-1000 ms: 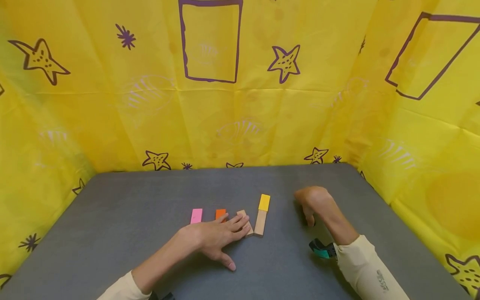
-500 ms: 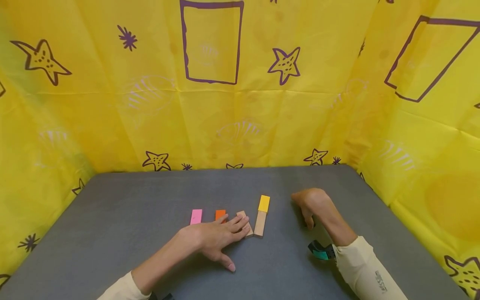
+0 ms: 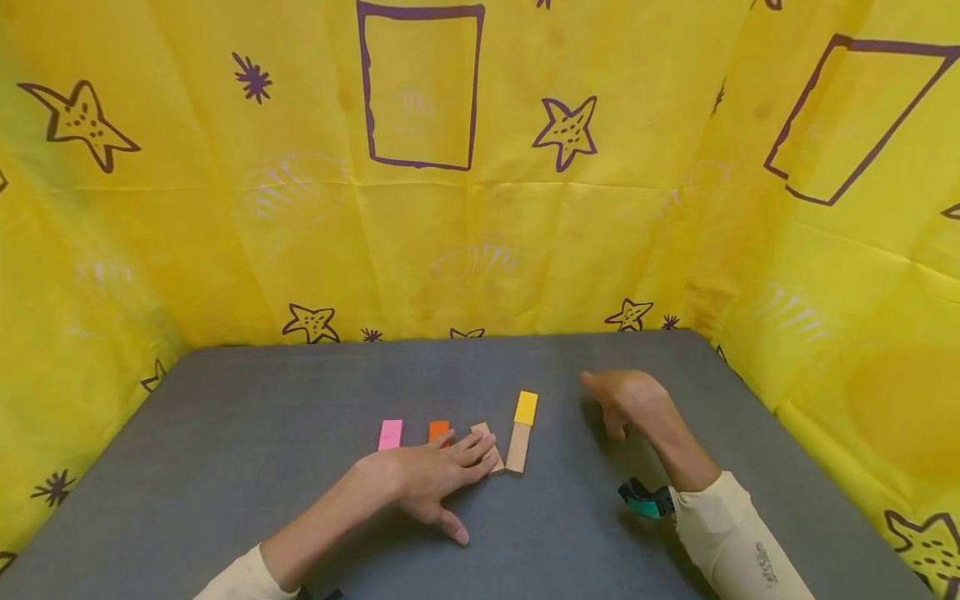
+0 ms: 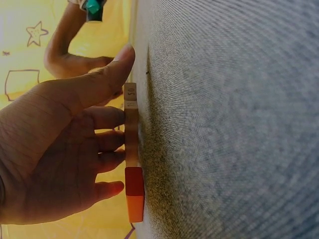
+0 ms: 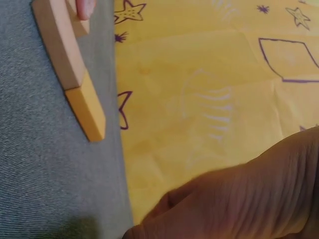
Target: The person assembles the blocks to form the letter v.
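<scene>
Touching plain block (image 3: 497,468), left hand (image 3: 429,478) spreads; right hand (image 3: 624,398), hold unclear; left-wrist view alone shows lettering (image 4: 131,93).

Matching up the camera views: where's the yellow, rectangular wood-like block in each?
Head: yellow, rectangular wood-like block, right of centre, below mid-height.
Left wrist: not visible.
Right wrist: left side, around mid-height, end to end with a plain, rectangular wooden block.
Shared landmark: yellow fabric backdrop with purple star drawings, in all three.
</scene>
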`<state>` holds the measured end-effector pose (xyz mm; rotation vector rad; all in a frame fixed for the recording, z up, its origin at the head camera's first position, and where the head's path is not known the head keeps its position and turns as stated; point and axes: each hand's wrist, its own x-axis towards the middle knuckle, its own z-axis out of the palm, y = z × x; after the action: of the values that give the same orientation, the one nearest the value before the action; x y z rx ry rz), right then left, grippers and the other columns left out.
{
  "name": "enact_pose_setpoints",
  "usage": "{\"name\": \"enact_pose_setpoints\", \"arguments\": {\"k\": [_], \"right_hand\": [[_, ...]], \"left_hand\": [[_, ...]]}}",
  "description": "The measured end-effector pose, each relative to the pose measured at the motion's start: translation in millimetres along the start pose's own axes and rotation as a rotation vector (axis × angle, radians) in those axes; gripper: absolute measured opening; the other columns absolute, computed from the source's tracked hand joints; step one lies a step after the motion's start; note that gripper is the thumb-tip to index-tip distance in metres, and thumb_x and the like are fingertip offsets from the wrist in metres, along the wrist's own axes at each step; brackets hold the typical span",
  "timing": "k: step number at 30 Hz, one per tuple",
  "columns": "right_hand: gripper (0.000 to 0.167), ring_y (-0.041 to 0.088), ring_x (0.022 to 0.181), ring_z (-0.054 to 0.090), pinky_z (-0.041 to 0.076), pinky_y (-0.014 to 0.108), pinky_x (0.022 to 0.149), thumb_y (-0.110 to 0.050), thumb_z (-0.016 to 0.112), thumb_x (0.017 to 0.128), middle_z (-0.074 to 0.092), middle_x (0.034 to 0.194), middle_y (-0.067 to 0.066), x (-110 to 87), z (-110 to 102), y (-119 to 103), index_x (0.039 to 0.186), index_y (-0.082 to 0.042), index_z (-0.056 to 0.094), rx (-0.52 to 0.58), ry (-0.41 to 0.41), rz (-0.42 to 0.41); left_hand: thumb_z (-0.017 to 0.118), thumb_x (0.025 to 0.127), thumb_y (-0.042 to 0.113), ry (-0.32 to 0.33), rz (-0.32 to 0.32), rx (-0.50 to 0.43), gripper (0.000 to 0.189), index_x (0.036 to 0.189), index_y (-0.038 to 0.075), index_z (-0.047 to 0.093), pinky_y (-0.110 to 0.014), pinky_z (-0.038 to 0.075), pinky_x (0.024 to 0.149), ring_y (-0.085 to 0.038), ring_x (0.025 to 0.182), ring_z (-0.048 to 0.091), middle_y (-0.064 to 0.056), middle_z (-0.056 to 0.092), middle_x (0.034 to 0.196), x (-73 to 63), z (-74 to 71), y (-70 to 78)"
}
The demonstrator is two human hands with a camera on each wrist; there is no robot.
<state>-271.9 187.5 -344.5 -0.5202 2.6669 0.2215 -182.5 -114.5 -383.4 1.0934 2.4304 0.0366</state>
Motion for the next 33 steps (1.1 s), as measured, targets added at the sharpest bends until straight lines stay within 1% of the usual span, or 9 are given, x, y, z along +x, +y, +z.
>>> {"name": "enact_pose_setpoints", "arguments": {"k": [3, 5, 8, 13, 15, 18, 22, 27, 33], "right_hand": [[0.100, 0.025, 0.108, 0.064, 0.057, 0.040, 0.082, 0.008, 0.087, 0.070, 0.055, 0.154, 0.016, 1.7, -4, 0, 0.156, -0.008, 0.040, 0.017, 0.040, -0.069], [0.089, 0.029, 0.125, 0.062, 0.057, 0.046, 0.097, 0.004, 0.088, 0.074, 0.050, 0.159, 0.016, 3.5, -7, 0, 0.150, -0.009, 0.044, 0.022, 0.080, -0.115], [0.071, 0.036, 0.133, 0.060, 0.053, 0.053, 0.107, -0.006, 0.088, 0.080, 0.054, 0.154, 0.016, 5.3, -11, 1, 0.139, -0.009, 0.049, 0.009, 0.151, -0.177], [0.053, 0.026, 0.099, 0.062, 0.055, 0.043, 0.085, -0.014, 0.088, 0.083, 0.063, 0.118, 0.008, 10.6, -17, 1, 0.124, -0.011, 0.053, 0.011, 0.304, -0.295], [0.052, 0.022, 0.092, 0.058, 0.053, 0.040, 0.080, -0.017, 0.087, 0.084, 0.061, 0.110, 0.005, 14.5, -18, 0, 0.125, -0.011, 0.055, 0.011, 0.365, -0.344], [0.057, 0.020, 0.092, 0.059, 0.055, 0.039, 0.081, -0.020, 0.086, 0.085, 0.063, 0.112, 0.005, 21.6, -19, -1, 0.133, -0.008, 0.057, 0.018, 0.420, -0.387], [0.058, 0.022, 0.096, 0.062, 0.056, 0.041, 0.086, -0.023, 0.084, 0.088, 0.067, 0.118, 0.008, 33.4, -23, -3, 0.137, -0.005, 0.058, 0.065, 0.429, -0.407], [0.055, 0.026, 0.108, 0.065, 0.056, 0.046, 0.098, -0.026, 0.082, 0.091, 0.068, 0.127, 0.012, 49.1, -30, -5, 0.136, -0.004, 0.059, 0.139, 0.376, -0.416], [0.050, 0.026, 0.107, 0.063, 0.056, 0.045, 0.098, -0.024, 0.082, 0.091, 0.068, 0.123, 0.011, 63.9, -36, -3, 0.132, -0.002, 0.062, 0.181, 0.311, -0.421]], "left_hand": [[0.073, 0.092, 0.058, 0.003, -0.002, -0.001, 0.102, 0.169, 0.019, 0.020, -0.051, 0.011, 0.136, -0.017, 0.167, 0.004, 0.000, 0.004, 0.179, -1.0, -0.3, -0.7], [0.073, 0.092, 0.057, 0.006, -0.005, -0.003, 0.101, 0.169, 0.018, 0.020, -0.051, 0.011, 0.136, -0.017, 0.167, 0.005, -0.001, 0.004, 0.179, -1.7, -0.5, -1.1], [0.074, 0.091, 0.057, 0.009, -0.005, -0.007, 0.101, 0.169, 0.018, 0.021, -0.051, 0.012, 0.135, -0.018, 0.167, 0.006, -0.001, 0.005, 0.179, -2.7, -0.8, -1.1], [0.074, 0.091, 0.057, 0.010, -0.005, -0.011, 0.102, 0.169, 0.017, 0.021, -0.052, 0.012, 0.135, -0.019, 0.167, 0.006, -0.002, 0.005, 0.179, -3.0, -0.5, -1.3], [0.074, 0.091, 0.057, 0.010, -0.003, -0.005, 0.102, 0.169, 0.017, 0.021, -0.053, 0.011, 0.135, -0.019, 0.167, 0.006, -0.003, 0.005, 0.179, -2.6, -0.3, -1.4], [0.074, 0.091, 0.057, 0.016, 0.003, 0.011, 0.102, 0.168, 0.017, 0.021, -0.053, 0.011, 0.135, -0.019, 0.167, 0.006, -0.004, 0.005, 0.179, -0.9, 0.6, -1.5], [0.074, 0.091, 0.058, 0.016, 0.003, 0.018, 0.103, 0.168, 0.017, 0.021, -0.053, 0.012, 0.135, -0.019, 0.167, 0.006, -0.004, 0.005, 0.179, 0.5, 1.8, -1.0], [0.073, 0.091, 0.059, -0.003, -0.001, 0.008, 0.103, 0.169, 0.018, 0.019, -0.052, 0.011, 0.135, -0.018, 0.167, 0.004, -0.002, 0.003, 0.179, 0.0, 1.5, -1.4], [0.073, 0.091, 0.060, 0.000, 0.008, 0.014, 0.103, 0.169, 0.019, 0.019, -0.052, 0.011, 0.135, -0.019, 0.167, 0.005, -0.002, 0.003, 0.179, 1.3, 1.3, -0.4]]}}
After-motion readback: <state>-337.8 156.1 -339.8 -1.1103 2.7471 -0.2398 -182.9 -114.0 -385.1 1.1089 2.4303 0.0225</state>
